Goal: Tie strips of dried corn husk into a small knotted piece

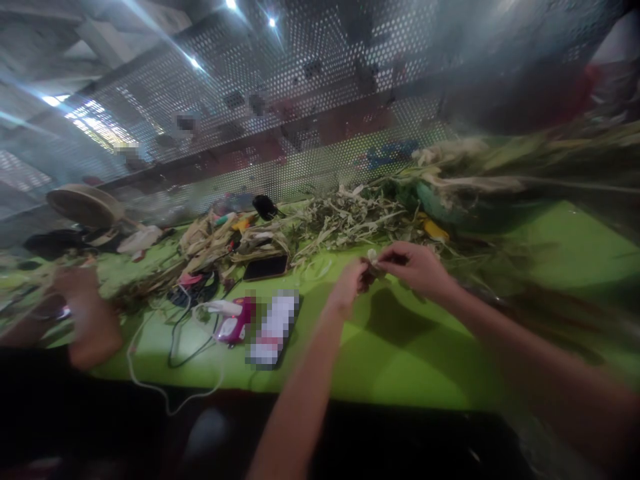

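Observation:
My left hand (353, 281) and my right hand (416, 264) meet above the green table (400, 373). Both have their fingers closed on a small pale tuft (373, 257), possibly of dried husk. Its details are blurred and partly covered by the fingers. Just beyond my hands lies a loose heap of dried, pale green plant strips (345, 217). A yellow object (435, 231) sits behind my right hand, next to a large bundle of dried leaves (460, 183).
A magenta device (235, 327) with cables, a blurred-out flat object (275, 330) and a dark phone (266, 268) lie left of my hands. Farther left are a co-worker's hands (77, 287) and a round woven item (83, 203). A perforated metal screen (300, 113) stands behind.

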### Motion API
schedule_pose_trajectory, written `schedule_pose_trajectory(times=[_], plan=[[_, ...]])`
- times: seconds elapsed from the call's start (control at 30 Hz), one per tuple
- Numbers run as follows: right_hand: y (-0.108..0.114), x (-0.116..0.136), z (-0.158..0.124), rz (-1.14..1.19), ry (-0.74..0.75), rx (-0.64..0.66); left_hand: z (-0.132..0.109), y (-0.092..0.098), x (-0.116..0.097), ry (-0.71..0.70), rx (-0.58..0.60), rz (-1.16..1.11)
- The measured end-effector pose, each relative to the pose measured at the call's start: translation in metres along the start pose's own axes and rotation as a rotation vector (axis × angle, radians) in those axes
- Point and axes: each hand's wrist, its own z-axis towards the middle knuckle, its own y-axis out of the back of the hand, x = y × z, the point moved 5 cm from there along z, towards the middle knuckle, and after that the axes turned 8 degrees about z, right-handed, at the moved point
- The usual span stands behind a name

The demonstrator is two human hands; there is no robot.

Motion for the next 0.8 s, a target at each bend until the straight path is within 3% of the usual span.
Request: schedule_pose_trajectory(times=[0.1,0.37,0.8], plan=[[0.003,0.002,0.001,-0.068,0.045,-0.004,0.002,0.001,-0.001,0.005,0.074,-0.001],[0.004,0.016,0.002,-0.208,0.228,0.090,0.001,0.006,-0.005,-0.016,0.075,0.083],[0.003,0.022,0.000,-0.345,0.272,0.095,0.001,0.006,-0.004,-0.125,0.059,0.247]])
